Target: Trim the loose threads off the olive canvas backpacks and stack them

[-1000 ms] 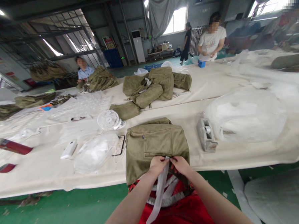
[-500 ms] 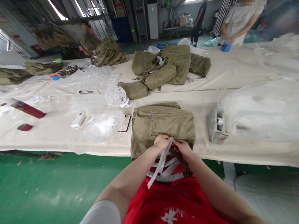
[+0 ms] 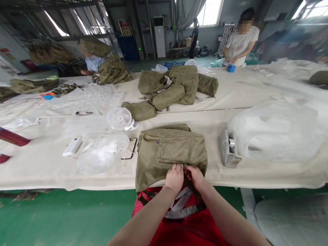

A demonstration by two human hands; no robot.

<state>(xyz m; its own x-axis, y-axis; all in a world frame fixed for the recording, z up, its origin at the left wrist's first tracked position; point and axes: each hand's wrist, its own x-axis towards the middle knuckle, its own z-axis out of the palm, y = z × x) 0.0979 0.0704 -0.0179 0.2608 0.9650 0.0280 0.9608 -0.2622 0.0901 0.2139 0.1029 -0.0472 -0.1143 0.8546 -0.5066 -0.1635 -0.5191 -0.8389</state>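
An olive canvas bag [image 3: 172, 144] lies flat on the near edge of the table, its zipped pocket turned up and its lower edge toward me. My left hand [image 3: 174, 178] is closed at that lower edge, fingers curled; a small whitish bit shows at its fingertips, but what it grips is mostly hidden. Right beside it, my right hand [image 3: 194, 176] pinches a dark olive strap [image 3: 191, 187] of the bag. Fingertips of both hands nearly meet. Pale webbing strips [image 3: 181, 203] hang below the hands, over my red apron [image 3: 186, 232].
Left of the bag are a phone [image 3: 129, 148], a plastic bag [image 3: 102, 153], a white fan [image 3: 120, 118] and a red flask [image 3: 9, 134]. A tape dispenser [image 3: 229, 149] and clear plastic sheeting [image 3: 280, 131] lie to the right. Olive bags [image 3: 175, 87] are piled beyond; co-workers stand behind.
The pale strip that hung in front of my left wrist no longer hangs there. My left hand has turned over, its back now up. The view has tilted up and shifted right.
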